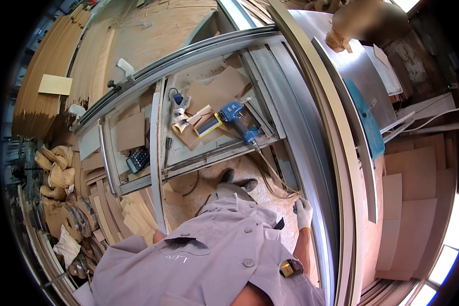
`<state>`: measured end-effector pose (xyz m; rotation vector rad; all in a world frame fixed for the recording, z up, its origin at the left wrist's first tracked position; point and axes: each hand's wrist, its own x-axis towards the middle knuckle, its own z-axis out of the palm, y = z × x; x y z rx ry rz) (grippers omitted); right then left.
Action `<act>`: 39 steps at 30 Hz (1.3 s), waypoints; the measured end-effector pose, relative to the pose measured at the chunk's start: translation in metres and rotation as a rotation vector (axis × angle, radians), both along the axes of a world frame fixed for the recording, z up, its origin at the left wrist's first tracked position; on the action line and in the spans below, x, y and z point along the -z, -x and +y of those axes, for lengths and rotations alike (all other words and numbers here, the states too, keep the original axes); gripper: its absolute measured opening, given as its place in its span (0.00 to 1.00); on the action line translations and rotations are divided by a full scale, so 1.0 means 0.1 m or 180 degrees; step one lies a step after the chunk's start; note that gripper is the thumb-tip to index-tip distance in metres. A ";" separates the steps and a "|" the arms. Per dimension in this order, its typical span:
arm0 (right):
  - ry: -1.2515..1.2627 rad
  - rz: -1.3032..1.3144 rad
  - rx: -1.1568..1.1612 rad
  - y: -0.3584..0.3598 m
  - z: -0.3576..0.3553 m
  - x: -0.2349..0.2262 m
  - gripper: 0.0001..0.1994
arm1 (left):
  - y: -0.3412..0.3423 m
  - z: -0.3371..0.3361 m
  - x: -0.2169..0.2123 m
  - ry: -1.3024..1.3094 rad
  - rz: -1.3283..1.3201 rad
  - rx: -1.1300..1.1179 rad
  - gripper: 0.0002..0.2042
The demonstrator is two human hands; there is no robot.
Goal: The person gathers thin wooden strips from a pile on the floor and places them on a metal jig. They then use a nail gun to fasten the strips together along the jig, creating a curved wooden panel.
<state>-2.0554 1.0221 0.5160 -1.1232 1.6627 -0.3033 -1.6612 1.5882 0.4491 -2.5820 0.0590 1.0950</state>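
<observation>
A: Head view, logged left to right. Far left: stacks of thin wood veneer sheets point(46, 86), fanned; below them, curled offcuts point(56, 178) piled on the floor.

B: Left hand?

A: Not visible. The grey work shirt point(214, 260) covers that side; cannot tell whether it is open or closed.

B: Centre?

A: A metal-framed bench shelf point(188, 122). On it, from the left: a cardboard piece point(131, 131), a black calculator point(137, 159), then a blue power drill point(238, 120) lying on its side, just beside a small yellow-edged block point(207, 125). Below the shelf, black shoes point(238, 179) on a dusty floor.

B: Right hand?

A: The right hand point(303, 211), in a white glove, rests against the inner edge of a long curved metal rail point(301, 127). Fingers are bent over the rail edge; it looks like a light grip, not a full fist.

B: Right of that?

A: A pale curved laminated strip point(336, 153) runs alongside the rail, just outside it. Further right, a steel table point(352, 66) carries a blue sheet point(370, 122); flat plywood panels point(413, 178) lie beyond.
</observation>
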 end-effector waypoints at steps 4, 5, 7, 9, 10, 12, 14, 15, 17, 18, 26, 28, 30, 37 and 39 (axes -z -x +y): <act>0.0048 0.0026 -0.0182 -0.12 -0.19 0.11 0.17 | 0.08 -0.21 -0.03 0.0009 0.0100 0.0021 0.16; 0.0048 0.0031 -0.0214 -0.14 -0.20 0.13 0.17 | 0.08 -0.23 -0.08 -0.0018 0.0136 0.0045 0.16; 0.0118 0.0064 -0.0230 -0.24 -0.25 0.06 0.17 | 0.00 -0.39 -0.09 0.0002 0.0251 0.0137 0.16; 0.0150 0.0028 -0.0136 -0.25 -0.23 0.02 0.17 | -0.10 -0.48 -0.18 -0.0022 0.0454 0.0273 0.16; 0.0207 0.0089 -0.0138 -0.24 -0.23 -0.01 0.17 | -0.17 -0.52 -0.24 -0.0027 0.0615 0.0339 0.16; 0.0357 0.0311 -0.0109 -0.20 -0.21 -0.08 0.17 | -0.44 -0.70 -0.33 -0.0011 0.1191 0.0471 0.16; 0.0995 0.0705 -0.0076 -0.28 -0.20 -0.30 0.16 | -0.76 -1.02 -0.42 -0.0019 0.2079 0.0483 0.16; 0.1329 0.0901 -0.0086 -0.33 -0.22 -0.37 0.15 | -0.95 -1.31 -0.45 -0.0031 0.2642 0.0459 0.16; 0.1598 0.1078 0.0194 -0.20 -0.28 -0.36 0.15 | -1.35 -2.03 -0.49 -0.0083 0.3475 0.0572 0.16; 0.1826 0.1071 0.0380 -0.13 -0.33 -0.39 0.15 | -1.47 -2.46 -0.43 -0.0046 0.3678 0.0742 0.16; 0.2502 0.3095 0.0434 0.59 -1.05 -1.16 0.27 | -1.07 -6.06 -0.93 0.3704 0.2226 0.2086 0.18; 0.2476 0.3511 0.0295 0.94 -1.19 -1.18 0.32 | -0.75 -6.87 -1.05 0.4243 0.1942 0.2864 0.18; 0.2022 0.3666 0.0161 1.02 -1.36 -1.30 0.35 | -0.53 -7.49 -1.08 0.4575 0.1501 0.3603 0.22; 0.1155 0.3386 0.0681 1.90 -1.15 -1.24 0.42 | 1.33 -8.98 -1.51 0.5217 0.1675 0.5494 0.36; 0.1182 0.3381 0.0722 2.18 -1.05 -1.32 0.42 | 1.80 -9.26 -1.42 0.4803 0.1809 0.6023 0.44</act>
